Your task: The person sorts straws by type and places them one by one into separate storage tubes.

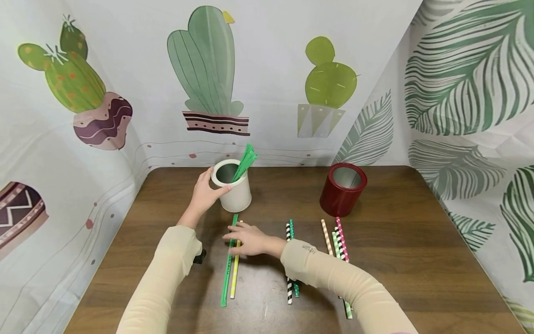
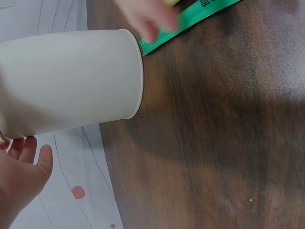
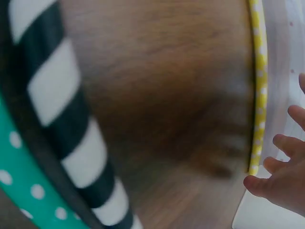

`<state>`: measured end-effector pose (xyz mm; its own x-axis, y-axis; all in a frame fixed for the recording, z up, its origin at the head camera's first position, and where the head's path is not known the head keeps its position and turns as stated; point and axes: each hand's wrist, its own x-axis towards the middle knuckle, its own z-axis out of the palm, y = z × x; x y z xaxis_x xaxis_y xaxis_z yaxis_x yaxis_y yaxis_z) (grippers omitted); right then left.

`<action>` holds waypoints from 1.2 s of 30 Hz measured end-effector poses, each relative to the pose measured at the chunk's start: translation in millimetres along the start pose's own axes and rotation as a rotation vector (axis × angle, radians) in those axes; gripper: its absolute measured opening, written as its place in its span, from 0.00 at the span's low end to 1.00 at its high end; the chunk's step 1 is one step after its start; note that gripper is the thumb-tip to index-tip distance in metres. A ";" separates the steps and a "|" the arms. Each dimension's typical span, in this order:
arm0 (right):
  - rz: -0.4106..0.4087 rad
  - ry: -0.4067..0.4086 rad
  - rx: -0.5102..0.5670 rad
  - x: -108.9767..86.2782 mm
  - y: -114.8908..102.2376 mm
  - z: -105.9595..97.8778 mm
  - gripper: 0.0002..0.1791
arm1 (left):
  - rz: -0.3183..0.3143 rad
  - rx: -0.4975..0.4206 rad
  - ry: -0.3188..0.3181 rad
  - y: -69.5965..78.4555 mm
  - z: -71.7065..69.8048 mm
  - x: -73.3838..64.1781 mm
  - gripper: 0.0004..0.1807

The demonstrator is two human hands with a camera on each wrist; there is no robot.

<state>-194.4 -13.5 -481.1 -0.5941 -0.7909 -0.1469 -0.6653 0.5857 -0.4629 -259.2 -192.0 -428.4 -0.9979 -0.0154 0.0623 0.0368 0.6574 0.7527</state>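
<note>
A white can (image 1: 236, 197) with several green paper-wrapped straws (image 1: 246, 162) in it stands at the back left. My left hand (image 1: 204, 192) holds the can near its rim, thumb in front and fingers at the side. In the left wrist view, its fingertips (image 2: 29, 145) touch the can wall. My right hand (image 1: 247, 239) is over a green wrapped straw (image 1: 226, 283) and a yellow straw with white dots (image 1: 235, 278) lying side by side. Its fingers are spread and relaxed, holding nothing; whether they touch the straws, I cannot tell.
A dark red can (image 1: 343, 192) stands at the back right. Beneath my right forearm lie a black-and-white striped straw (image 1: 289, 292) and a teal dotted straw (image 1: 291, 229). Farther right are an orange striped straw (image 1: 326, 236), a pink dotted straw (image 1: 342, 236) and green striped ones (image 1: 348, 310).
</note>
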 end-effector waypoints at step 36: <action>0.009 0.046 0.022 -23.4 35.2 -9.2 0.13 | 0.005 -0.017 0.009 -1.1 0.6 1.7 0.51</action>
<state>-208.1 27.3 -485.9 -0.6203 -0.7765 -0.1107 -0.6503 0.5881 -0.4808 -260.9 -192.4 -429.5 -0.9972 -0.0192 0.0718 0.0425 0.6449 0.7631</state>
